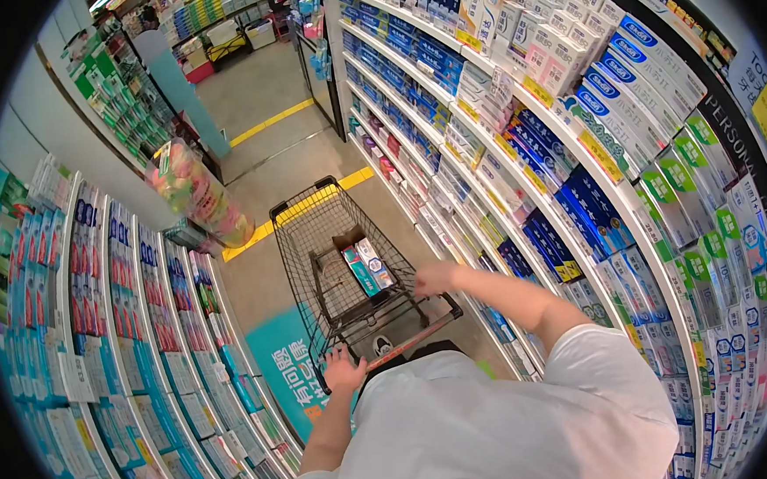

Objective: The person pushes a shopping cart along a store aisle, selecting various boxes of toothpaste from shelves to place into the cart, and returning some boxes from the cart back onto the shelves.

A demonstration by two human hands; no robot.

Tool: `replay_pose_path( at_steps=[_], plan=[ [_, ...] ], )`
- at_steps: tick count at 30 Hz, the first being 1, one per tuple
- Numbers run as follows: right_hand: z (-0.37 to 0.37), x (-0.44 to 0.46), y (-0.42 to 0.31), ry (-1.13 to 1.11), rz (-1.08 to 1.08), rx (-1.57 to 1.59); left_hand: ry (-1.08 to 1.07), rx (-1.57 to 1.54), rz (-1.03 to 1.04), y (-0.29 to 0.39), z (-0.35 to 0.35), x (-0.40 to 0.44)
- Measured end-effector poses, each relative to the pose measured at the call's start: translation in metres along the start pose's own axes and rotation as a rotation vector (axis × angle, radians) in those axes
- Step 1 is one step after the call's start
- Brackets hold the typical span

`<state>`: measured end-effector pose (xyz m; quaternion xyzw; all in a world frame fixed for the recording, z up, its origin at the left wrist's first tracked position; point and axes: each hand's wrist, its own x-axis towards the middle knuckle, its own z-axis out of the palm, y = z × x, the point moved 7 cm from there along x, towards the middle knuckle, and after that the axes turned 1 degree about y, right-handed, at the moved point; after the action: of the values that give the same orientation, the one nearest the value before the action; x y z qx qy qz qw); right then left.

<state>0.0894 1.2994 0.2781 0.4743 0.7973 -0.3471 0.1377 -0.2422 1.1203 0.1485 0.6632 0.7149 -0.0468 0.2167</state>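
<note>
A black wire shopping cart [306,235] stands in front of me in the aisle. My left hand [344,370] is on the left end of its reddish handle [418,337], fingers over the bar. Off the handle, my right hand [436,278] hovers by the cart's right side with its fingers curled. Whatever it may hold is hidden beneath the hand. Inside the basket, toward the handle, lie a teal-and-white box [361,272] and a white box with coloured print [380,262], side by side. Behind them a brown carton flap [346,239] is visible.
Shelves of boxed toothpaste [617,102] line my right, close to my arm. Toothbrush packs [86,258] fill the left shelves. A tall clear bin of colourful goods [198,194] stands ahead on the left. Yellow floor strips [260,232] cross the aisle, and a teal floor sign [276,343] lies beside the cart.
</note>
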Motion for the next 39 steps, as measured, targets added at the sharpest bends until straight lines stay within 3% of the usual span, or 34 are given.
replay_pose_path(
  at_steps=[2,5,6,10,12,15,17,18,20,24,26,32,39],
  plan=[
    [-0.077,0.028,0.025,0.342,-0.049,-0.289,-0.011,0.009,0.012,0.003,-0.011,0.020],
    [-0.219,0.025,0.051,0.666,0.030,-0.372,0.014,-0.028,0.022,0.006,-0.027,0.045],
    [-0.267,0.019,0.060,0.876,-0.106,-0.404,0.013,-0.021,0.024,0.008,-0.032,0.056],
    [-0.456,-0.047,0.051,1.071,0.014,-0.658,0.006,-0.010,0.029,0.011,-0.042,0.094],
    [-0.533,-0.093,0.048,1.391,-0.013,-0.676,0.010,-0.044,0.011,0.012,-0.045,0.110],
    [-0.644,-0.134,0.082,1.551,0.065,-0.959,0.020,-0.061,-0.006,0.014,-0.052,0.133],
    [-0.698,-0.153,0.105,1.513,0.392,-1.042,0.021,-0.049,0.007,0.016,-0.058,0.147],
    [-0.711,-0.160,0.110,1.520,0.379,-1.040,0.029,-0.051,-0.002,0.017,-0.062,0.153],
    [-0.731,-0.161,0.132,1.378,0.551,-1.082,0.017,-0.019,-0.002,0.018,-0.064,0.165],
    [-0.744,-0.143,0.172,1.213,0.567,-1.097,0.028,-0.026,0.017,0.020,-0.071,0.184],
    [-0.753,-0.131,0.201,1.114,0.590,-0.891,0.015,-0.031,-0.001,0.020,-0.074,0.191],
    [-0.747,-0.141,0.193,1.179,0.346,-0.794,0.017,0.023,0.030,0.025,-0.072,0.211],
    [-0.784,-0.161,0.177,1.258,0.328,-0.816,-0.037,-0.012,-0.013,0.030,-0.085,0.211]
  ],
)
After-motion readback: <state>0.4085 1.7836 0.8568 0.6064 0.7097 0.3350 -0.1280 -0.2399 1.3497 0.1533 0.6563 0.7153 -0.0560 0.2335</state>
